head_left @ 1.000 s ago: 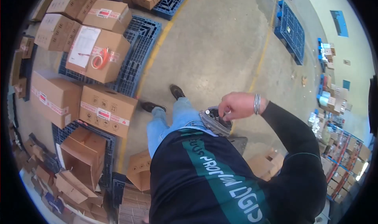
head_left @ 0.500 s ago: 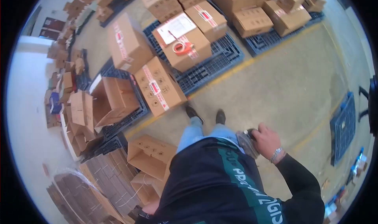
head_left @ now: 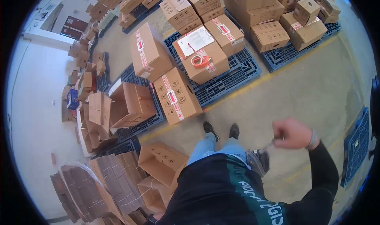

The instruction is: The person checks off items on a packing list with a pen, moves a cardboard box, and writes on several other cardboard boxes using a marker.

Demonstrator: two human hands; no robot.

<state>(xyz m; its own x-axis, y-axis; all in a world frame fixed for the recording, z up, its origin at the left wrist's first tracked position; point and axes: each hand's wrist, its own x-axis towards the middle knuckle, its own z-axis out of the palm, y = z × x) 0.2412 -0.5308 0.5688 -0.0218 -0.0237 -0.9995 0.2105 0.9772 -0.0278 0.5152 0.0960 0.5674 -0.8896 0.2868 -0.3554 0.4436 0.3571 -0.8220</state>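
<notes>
My right hand (head_left: 293, 134) is raised to the right of my waist, blurred by motion, its fingers curled closed. A small dark piece shows beneath the fingers, too smeared to name. Below and left of that hand, a dark see-through pouch (head_left: 258, 161) hangs at my hip. Only a sliver of my left hand (head_left: 158, 216) appears at the bottom edge, beside the open cartons; its fingers are hidden. Farther ahead, a taped carton (head_left: 206, 69) carries a clipboard (head_left: 200, 39) with paper and a pen, plus an orange tape dispenser (head_left: 201, 61).
Sealed cartons stand on blue plastic pallets (head_left: 231, 80) ahead. An open carton (head_left: 132, 106) lies to the left, with another open carton (head_left: 162, 161) nearer my legs. Flattened cardboard (head_left: 118, 181) is stacked at lower left. Another blue pallet (head_left: 355, 148) is at the right.
My right hand has lifted away from the pouch, moving right with its fingers closed. The view has shifted, so the cartons and pallets appear lower and farther right.
</notes>
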